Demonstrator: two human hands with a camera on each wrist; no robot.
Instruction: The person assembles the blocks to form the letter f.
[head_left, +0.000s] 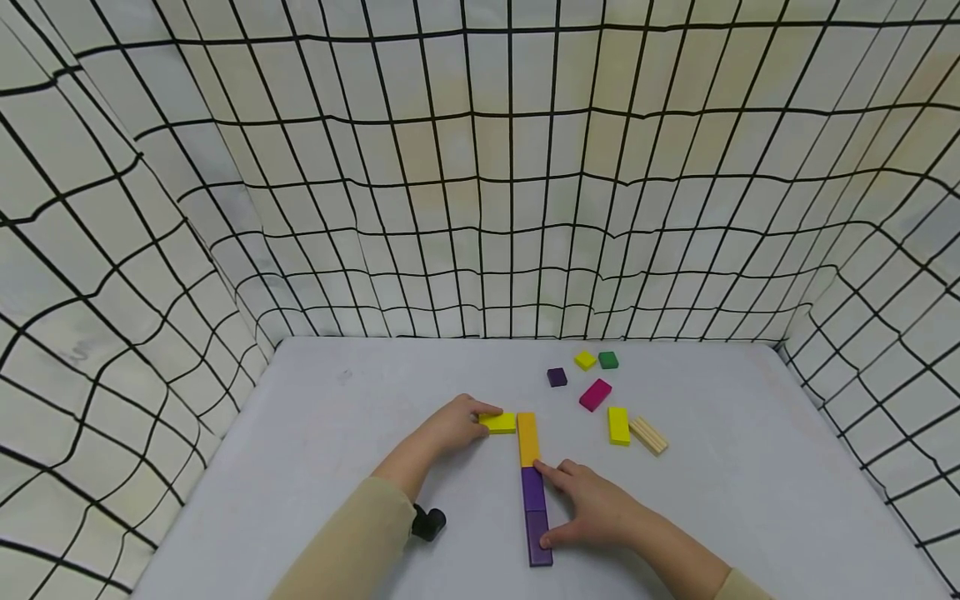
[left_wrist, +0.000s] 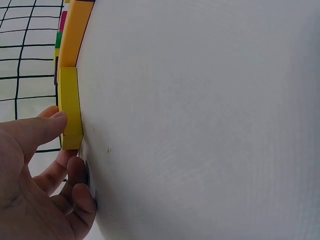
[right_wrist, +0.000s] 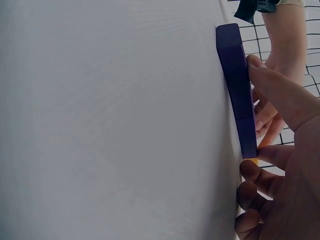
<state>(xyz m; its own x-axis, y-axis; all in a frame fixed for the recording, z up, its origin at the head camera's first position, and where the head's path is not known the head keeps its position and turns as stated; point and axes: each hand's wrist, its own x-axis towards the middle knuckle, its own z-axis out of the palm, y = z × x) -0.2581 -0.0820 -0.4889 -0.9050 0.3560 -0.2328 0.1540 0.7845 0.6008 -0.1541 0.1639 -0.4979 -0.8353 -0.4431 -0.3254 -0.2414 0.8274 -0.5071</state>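
Observation:
On the white table, an orange block (head_left: 528,437) and two purple blocks (head_left: 537,537) lie end to end in a straight row. My left hand (head_left: 456,423) pinches a yellow block (head_left: 497,425) between thumb and fingers, its far end right at the orange block's upper left side. The left wrist view shows that yellow block (left_wrist: 71,102) meeting the orange one at a corner. Along the row's right side, my right hand (head_left: 600,508) rests its thumb on the nearest purple block and its index fingertip by the orange-purple joint. Its other fingers are loosely bent in the right wrist view.
To the right and back lie another yellow block (head_left: 618,426), a ridged wooden piece (head_left: 648,436), a magenta block (head_left: 596,395) and small dark purple (head_left: 557,377), yellow (head_left: 585,360) and green blocks (head_left: 608,360). Black netting (head_left: 510,179) over white walls surrounds the table.

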